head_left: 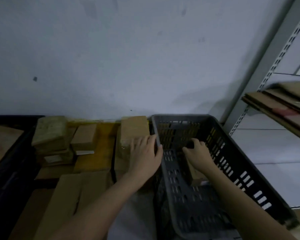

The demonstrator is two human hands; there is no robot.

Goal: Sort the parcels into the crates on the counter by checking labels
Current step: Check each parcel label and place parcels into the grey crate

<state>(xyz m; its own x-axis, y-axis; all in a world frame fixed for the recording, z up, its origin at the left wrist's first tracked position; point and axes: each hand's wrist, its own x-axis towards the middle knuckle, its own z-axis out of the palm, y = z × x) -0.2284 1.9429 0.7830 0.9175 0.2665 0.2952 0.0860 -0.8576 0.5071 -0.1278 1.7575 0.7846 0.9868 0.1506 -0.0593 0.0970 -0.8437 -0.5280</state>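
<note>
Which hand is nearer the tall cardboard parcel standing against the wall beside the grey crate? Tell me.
Left. The left hand rests against that cardboard parcel and the grey crate rim; the right hand is inside the crate, apart from it.

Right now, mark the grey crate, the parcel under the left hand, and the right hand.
grey crate (235, 153), head view, right side wall.
parcel (133, 129), head view, top face.
right hand (198, 153), head view, back of hand.
</note>
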